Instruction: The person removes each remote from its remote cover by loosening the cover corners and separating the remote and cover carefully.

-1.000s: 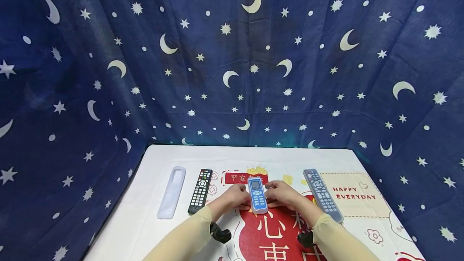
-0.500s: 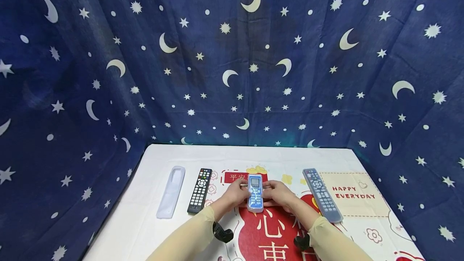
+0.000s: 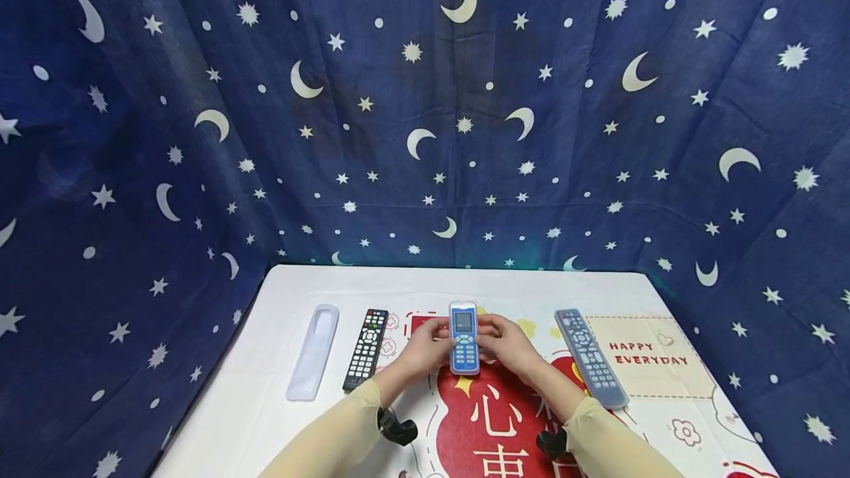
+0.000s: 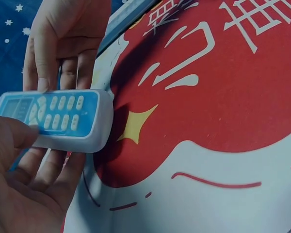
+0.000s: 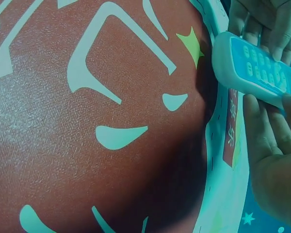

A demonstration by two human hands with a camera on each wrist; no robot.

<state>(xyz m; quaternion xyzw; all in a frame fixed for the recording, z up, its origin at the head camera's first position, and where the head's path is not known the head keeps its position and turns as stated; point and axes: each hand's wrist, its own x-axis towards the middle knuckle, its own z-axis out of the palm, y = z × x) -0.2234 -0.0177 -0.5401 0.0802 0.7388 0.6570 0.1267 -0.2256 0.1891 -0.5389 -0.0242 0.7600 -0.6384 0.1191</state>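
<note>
Between my two hands I hold a blue-faced remote control (image 3: 464, 341) with a small screen and pale buttons; a whitish sleeve surrounds its edges. My left hand (image 3: 425, 349) grips one long side, thumb on the face and fingers (image 4: 53, 170) beneath. On the opposite side my right hand (image 3: 508, 345) grips it likewise, its thumb at the button edge. In the left wrist view the remote is clear of the red-printed cloth, its shadow falling below. Left of my left hand lies a black remote (image 3: 367, 350) with white buttons.
At the far left lies an empty translucent remote sleeve (image 3: 313, 352). A grey sleeved remote (image 3: 591, 358) lies to the right, near my right forearm. The white printed tablecloth (image 3: 226, 419) ends at a dark blue curtain (image 3: 425, 94) with moons and stars.
Both hands have taken hold of the blue remote's sides and raised it from the cloth, moving it slightly away and tilting its face up. The other remotes and the empty sleeve have stayed put.
</note>
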